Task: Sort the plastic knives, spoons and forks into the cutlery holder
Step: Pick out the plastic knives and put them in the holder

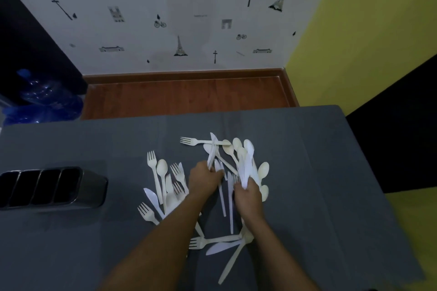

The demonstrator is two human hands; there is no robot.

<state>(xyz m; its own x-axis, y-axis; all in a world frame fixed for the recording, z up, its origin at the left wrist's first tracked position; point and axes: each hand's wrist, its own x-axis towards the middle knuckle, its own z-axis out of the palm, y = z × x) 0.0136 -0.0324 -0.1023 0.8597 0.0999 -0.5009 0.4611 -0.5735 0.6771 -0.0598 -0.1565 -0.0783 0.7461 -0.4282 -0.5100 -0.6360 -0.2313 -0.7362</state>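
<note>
Cutlery holder (pixel 92 186) sits mid-left, well apart from the scattered cutlery pile (pixel 165 182); at centre my left hand (pixel 204 178) pinches a white knife (pixel 212 149) and my right hand (pixel 248 194) grips a knife bundle (pixel 247 168), so I judge gathering nearly done, next a carry leftward into one slot.

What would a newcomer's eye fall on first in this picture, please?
The pale heap of plastic cutlery spread over the middle of the dark grey table, with the left hand and the right hand each gripping several pieces. Then the black cutlery holder at the table's left, no cutlery showing in its compartments.
</note>
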